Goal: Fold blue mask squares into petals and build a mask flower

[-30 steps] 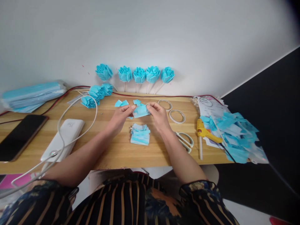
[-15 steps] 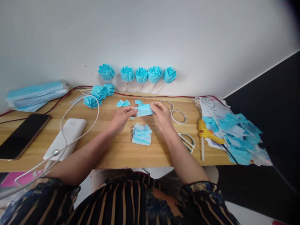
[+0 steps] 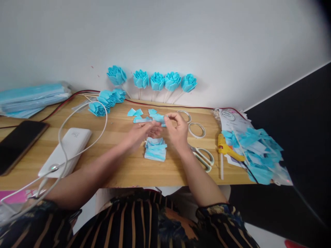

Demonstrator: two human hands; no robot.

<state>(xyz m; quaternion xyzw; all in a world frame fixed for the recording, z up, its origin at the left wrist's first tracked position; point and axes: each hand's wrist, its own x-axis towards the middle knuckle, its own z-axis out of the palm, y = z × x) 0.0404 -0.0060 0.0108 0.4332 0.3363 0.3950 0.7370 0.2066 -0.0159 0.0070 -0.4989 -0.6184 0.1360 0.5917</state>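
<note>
Grained wooden table [image 3: 117, 127], right hand [image 3: 178, 130] pinching thin blue strip [image 3: 158, 118], left hand [image 3: 146, 132] half-curled, hold unclear

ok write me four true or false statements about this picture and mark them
1. The right hand pinches a light blue fabric piece. True.
2. The yellow plastic glue gun lies left of the rectangular white power bank. False: the glue gun lies right of the power bank.
3. Five ruffled blue flowers lean against the pale wall. True.
4. The flat black phone lies on the power bank. False: the phone lies on the wooden desk.
</note>
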